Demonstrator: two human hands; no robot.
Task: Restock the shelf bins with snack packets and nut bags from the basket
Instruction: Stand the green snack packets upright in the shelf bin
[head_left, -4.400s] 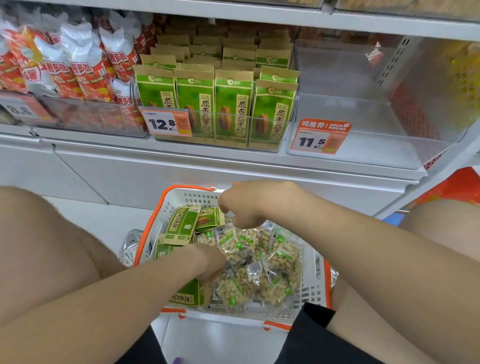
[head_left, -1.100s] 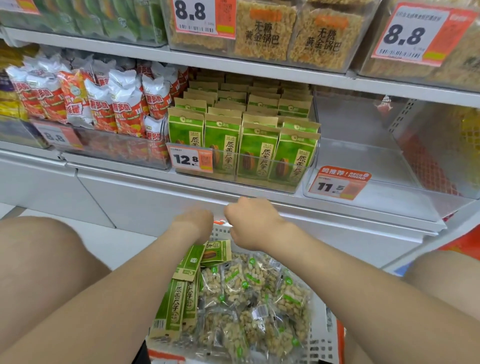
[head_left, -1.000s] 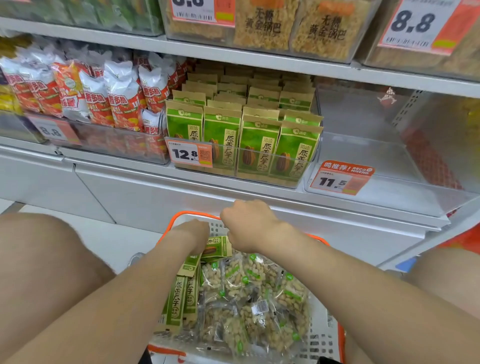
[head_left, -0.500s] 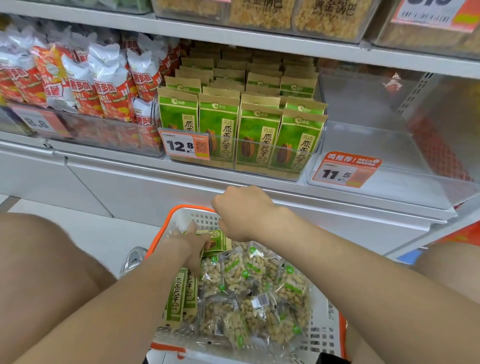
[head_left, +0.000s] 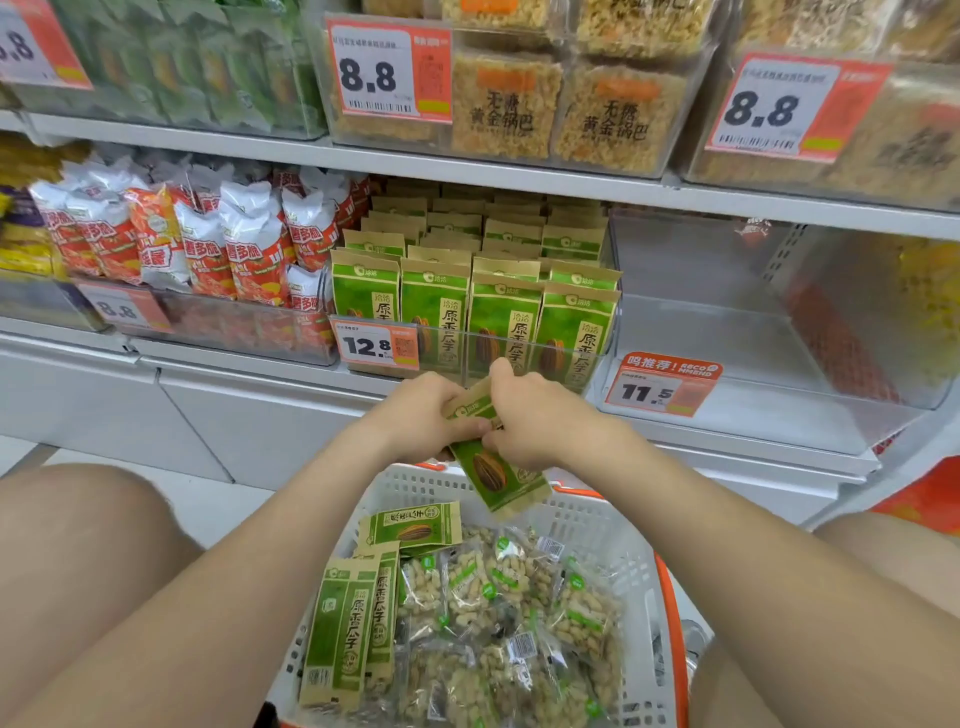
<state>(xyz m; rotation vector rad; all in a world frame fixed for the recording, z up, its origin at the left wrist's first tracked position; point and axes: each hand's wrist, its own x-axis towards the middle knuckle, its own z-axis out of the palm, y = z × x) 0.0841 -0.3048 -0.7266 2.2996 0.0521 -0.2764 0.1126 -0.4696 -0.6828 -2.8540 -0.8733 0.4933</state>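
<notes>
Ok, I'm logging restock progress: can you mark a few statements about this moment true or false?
1. The left hand and right hand both hold one green seed packet above the basket. True.
2. The bin tagged 11.5 is fully stocked. False: nothing shows in it.
3. The basket holds nothing but seed packets. False: clear nut bags lie in it too.
4. The bin tagged 12.8 holds shelf packets standing upright. True.
</notes>
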